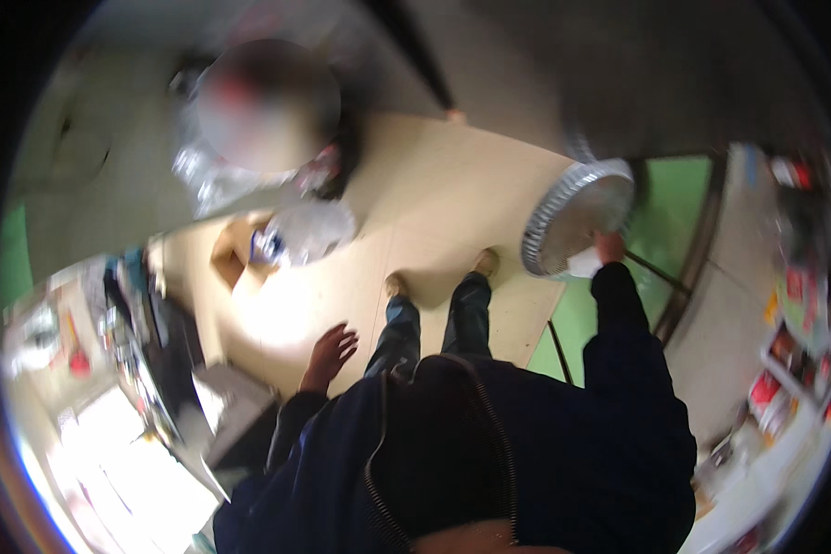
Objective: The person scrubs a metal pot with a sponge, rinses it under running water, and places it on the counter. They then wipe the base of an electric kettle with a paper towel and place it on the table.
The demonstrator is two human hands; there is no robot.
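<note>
My right hand (609, 247) reaches out over the near edge of a round, silvery, ribbed-rim object (561, 215) that looks like a stool or a fan; blur leaves its kind unsettled. A small white piece (585, 265) lies beside my fingers, and I cannot tell whether they hold it or only touch the round thing. My left hand (334, 350) hangs low at my left side, fingers apart and slightly bent, with nothing in it.
A cardboard box (232, 253) and a clear plastic bag (311, 232) are on the floor ahead to the left. Crowded shelves (796, 374) stand at the right. Papers (138, 478) and other items lie at the left. A dark pole (415, 55) extends from above.
</note>
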